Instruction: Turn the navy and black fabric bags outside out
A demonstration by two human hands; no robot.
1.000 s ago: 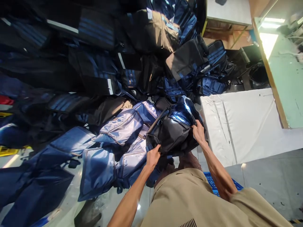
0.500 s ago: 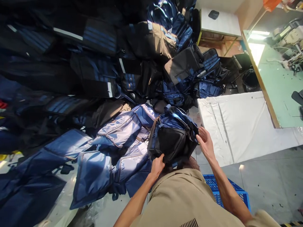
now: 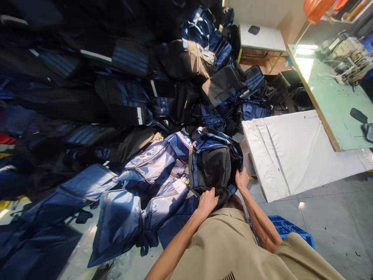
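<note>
A black bag with blue straps and a blue lining (image 3: 215,165) stands upright in front of my body. My left hand (image 3: 208,202) is closed on its lower front edge. At the bag's right side, my right hand (image 3: 241,179) grips the black fabric, with its fingertips partly hidden behind the edge. Blue bags with dark piping (image 3: 119,217) lie to the left, close beside the black one.
Black and blue bags (image 3: 122,93) are heaped across the back and left. A white wrapped slab (image 3: 291,155) lies at the right, below a green-topped table (image 3: 332,97) with a machine. A blue crate (image 3: 279,225) sits by my right forearm.
The black bag has turned so its front faces me more. My left hand has moved right along its lower edge, and my right hand has moved lower on its side.
</note>
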